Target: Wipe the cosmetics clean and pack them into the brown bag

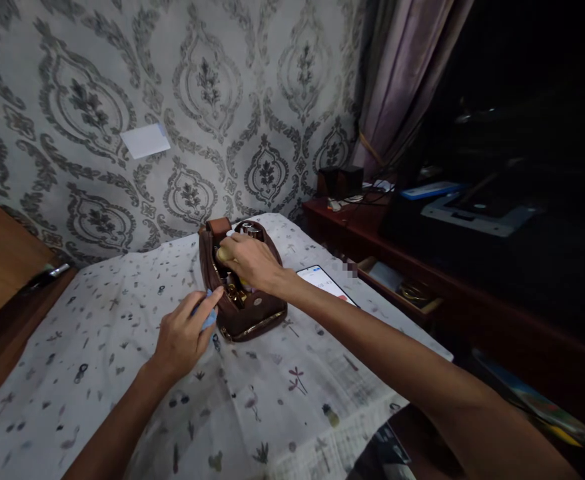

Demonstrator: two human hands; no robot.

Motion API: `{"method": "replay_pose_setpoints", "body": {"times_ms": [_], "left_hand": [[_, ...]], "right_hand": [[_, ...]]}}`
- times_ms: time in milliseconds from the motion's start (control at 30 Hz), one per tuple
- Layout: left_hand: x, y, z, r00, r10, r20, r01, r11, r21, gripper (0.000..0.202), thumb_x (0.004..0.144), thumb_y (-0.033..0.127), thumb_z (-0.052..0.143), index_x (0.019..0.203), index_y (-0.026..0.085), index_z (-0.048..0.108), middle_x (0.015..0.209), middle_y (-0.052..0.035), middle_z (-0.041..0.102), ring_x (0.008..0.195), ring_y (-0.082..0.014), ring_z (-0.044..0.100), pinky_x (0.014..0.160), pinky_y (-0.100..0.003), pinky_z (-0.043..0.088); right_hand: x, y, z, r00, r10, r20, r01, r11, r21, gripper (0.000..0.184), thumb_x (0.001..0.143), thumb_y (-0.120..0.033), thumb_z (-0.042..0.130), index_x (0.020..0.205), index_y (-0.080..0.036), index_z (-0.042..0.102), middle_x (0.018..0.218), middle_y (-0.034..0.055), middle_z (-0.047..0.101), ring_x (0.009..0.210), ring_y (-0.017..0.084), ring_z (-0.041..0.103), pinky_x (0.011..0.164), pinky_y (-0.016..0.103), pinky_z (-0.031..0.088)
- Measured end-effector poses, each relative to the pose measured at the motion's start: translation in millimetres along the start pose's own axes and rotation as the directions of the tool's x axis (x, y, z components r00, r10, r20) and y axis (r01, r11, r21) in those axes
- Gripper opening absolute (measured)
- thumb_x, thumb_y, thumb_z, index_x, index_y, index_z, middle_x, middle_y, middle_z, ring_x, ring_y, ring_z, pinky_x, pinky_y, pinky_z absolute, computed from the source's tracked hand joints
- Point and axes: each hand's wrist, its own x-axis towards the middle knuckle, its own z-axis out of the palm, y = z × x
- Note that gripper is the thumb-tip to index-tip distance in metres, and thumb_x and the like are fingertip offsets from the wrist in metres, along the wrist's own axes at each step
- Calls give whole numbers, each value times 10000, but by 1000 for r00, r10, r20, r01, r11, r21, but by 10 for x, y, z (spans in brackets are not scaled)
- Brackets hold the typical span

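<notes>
An unzipped brown leather bag [262, 315] lies on a white cloth with small printed figures. Inside it are gold-coloured items [235, 293] and shiny dark-capped items [252, 230], too small to name. My right hand [255, 260] reaches over the bag's opening, its fingers closed round a pale yellow, rounded object [224, 254] whose kind I cannot make out. By the bag's near left side, my left hand [180, 333] pinches a small crumpled light-blue piece [208, 315], partly hidden behind the fingers.
Right of the bag lies a phone [325, 283] with its screen lit. Farther right are an open drawer [412, 290] and a dark red desk [317, 210] with dark boxes and cables. A patterned wall [252, 100] rises behind; a wooden panel [7, 253] stands at left.
</notes>
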Motion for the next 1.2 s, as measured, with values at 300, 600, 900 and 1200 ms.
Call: {"method": "replay_pose_setpoints", "body": {"times_ms": [300,600,900,1200], "left_hand": [[3,13,-8,1000,-2,-4,2,1000,-27,412,980,197,425,1387,185,485,1017,-88,615,892,-182,623,667,-233,475],[0,19,-2,1000,-25,3,25,998,-52,391,993,224,411,1374,199,496,1025,-85,608,856,-169,621,676,-230,476],[-3,5,8,1000,-20,11,21,998,-63,406,994,220,426,1396,197,479,1033,-88,609,877,-175,617,694,-234,470],[6,7,0,1000,-8,2,8,999,-52,396,990,208,430,1379,180,500,1019,-92,605,856,-173,602,655,-226,448]], "right_hand": [[139,-4,-143,974,-73,217,90,994,-70,265,925,-218,543,1137,-162,690,1170,125,702,1061,241,660,756,269,433],[428,45,17,934,-137,329,158,987,-40,310,877,-247,574,1127,-123,710,1054,146,754,929,229,694,646,249,405],[462,40,-19,888,-129,442,177,982,-70,323,896,-268,594,1145,-86,690,1082,165,744,981,251,695,622,246,413],[376,31,-64,878,-123,463,179,981,-79,321,943,-248,518,1138,-72,703,1094,200,737,1009,267,696,675,263,450]]}}
